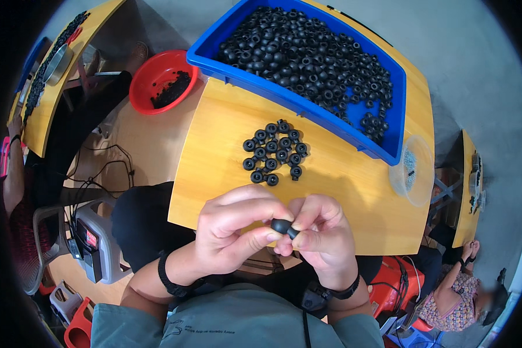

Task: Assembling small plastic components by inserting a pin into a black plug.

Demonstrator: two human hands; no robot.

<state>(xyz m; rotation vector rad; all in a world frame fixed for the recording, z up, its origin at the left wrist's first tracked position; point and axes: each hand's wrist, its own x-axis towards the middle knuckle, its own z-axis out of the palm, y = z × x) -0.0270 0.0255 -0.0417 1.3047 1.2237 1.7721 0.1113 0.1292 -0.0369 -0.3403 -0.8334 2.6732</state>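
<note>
Near the table's front edge, my left hand [229, 229] pinches the rounded end of a small black rubber-like part [281, 225] between thumb and fingers. The narrower end of the same part sits in the fingertips of my right hand [326, 232]. Just beyond my hands, several black ring-shaped pieces with short stubs [271, 163] lie in a loose cluster on the yellow tabletop [214, 145]. A large blue bin [296, 103] behind them holds a heap of small black rounded parts [290, 49] with holes.
At the table's right edge stands a clear round tub [420, 191] with small pale bits inside. A red basin [138, 87] with black scraps sits left of the table. Cables [107, 184] run along the floor at left. Other people work at tables on both sides.
</note>
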